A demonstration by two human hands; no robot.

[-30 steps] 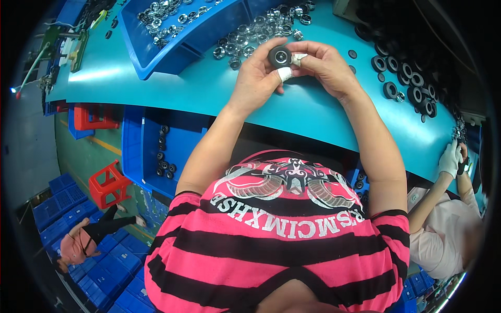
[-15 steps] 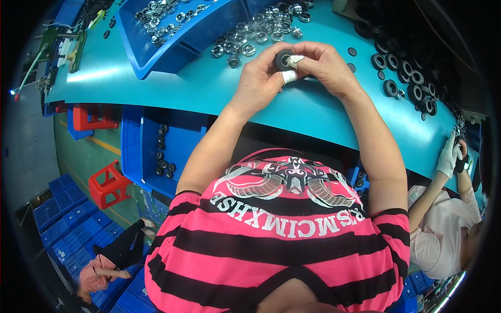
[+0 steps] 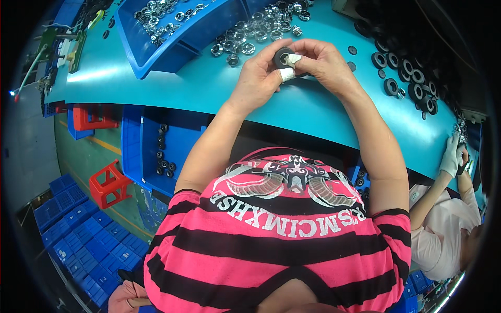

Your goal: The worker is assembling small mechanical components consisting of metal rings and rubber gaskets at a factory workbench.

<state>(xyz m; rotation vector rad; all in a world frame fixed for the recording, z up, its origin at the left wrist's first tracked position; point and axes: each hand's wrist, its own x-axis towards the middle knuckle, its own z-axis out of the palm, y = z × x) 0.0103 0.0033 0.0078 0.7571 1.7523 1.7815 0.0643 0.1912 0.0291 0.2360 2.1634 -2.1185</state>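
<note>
Between my two hands, above the teal table (image 3: 172, 93), is a small black wheel (image 3: 282, 58) with a pale centre. My left hand (image 3: 255, 81) grips it from the left, its white-wrapped thumb just below the wheel. My right hand (image 3: 326, 65) closes on it from the right, thumb, also wrapped in white, pressed at the wheel's centre. The fingertips behind the wheel are hidden. Close beyond my left hand lie many shiny clear and chrome hubs (image 3: 247, 48). Right of my right hand are black rings (image 3: 391, 86) and small dark discs (image 3: 353, 50).
A blue bin (image 3: 180, 40) holding more hubs stands at the far left. Below the table edge, a blue crate (image 3: 183, 130) contains several black wheels. At right, a co-worker's gloved hand (image 3: 450, 156) works at the table. A red stool (image 3: 108, 183) stands on the floor at left.
My hands stay on the wheel and shift only slightly. The co-worker's hands at right moved a little. A person at lower left moved down, toward the picture's bottom edge.
</note>
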